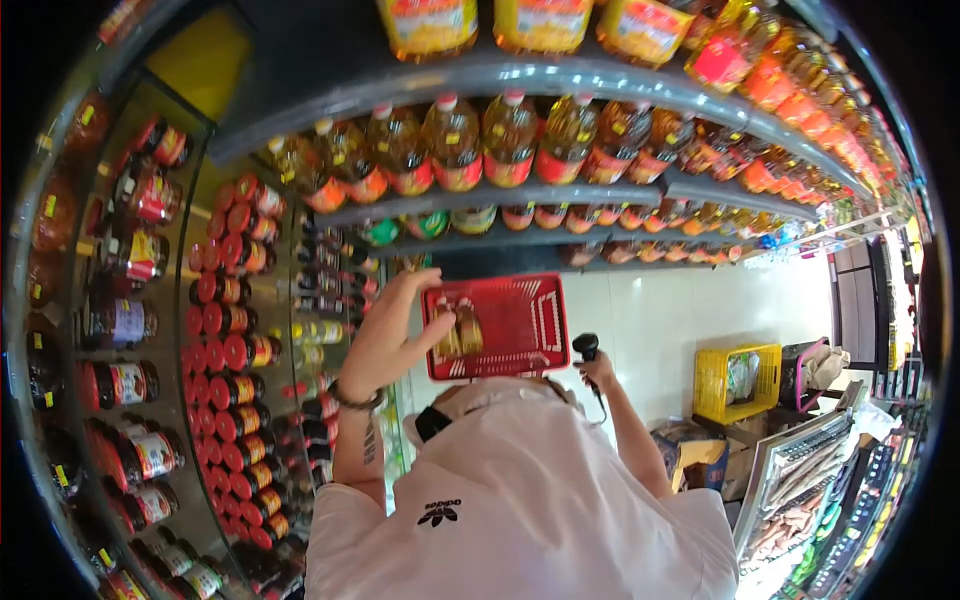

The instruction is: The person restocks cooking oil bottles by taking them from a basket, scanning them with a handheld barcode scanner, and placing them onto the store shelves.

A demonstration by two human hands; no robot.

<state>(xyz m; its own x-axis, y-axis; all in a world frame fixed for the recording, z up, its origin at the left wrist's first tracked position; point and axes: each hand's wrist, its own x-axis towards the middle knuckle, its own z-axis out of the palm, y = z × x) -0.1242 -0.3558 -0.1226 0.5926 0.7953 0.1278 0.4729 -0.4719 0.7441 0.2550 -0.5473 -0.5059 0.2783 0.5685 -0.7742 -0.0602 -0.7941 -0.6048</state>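
A red plastic basket (pixel 510 335) stands in front of my body, with oil bottles (pixel 460 328) lying at its left side. My left hand (pixel 392 335) is raised over the basket's left edge, fingers spread and nothing in them. To the right of the basket, my right hand (pixel 597 372) is wrapped round a black handheld scanner (pixel 586 347) with a cord hanging from it. Ahead, large oil bottles with red labels (pixel 508 140) stand in a row on a shelf.
Shelves of red-lidded jars (pixel 240 350) rise close on my left. Curved grey shelf edges (pixel 480 75) cross ahead. On the right are a yellow crate (pixel 737 383), cardboard boxes (pixel 690 455) and a display of packaged goods (pixel 800 480). Pale floor tiles (pixel 650 320) lie between.
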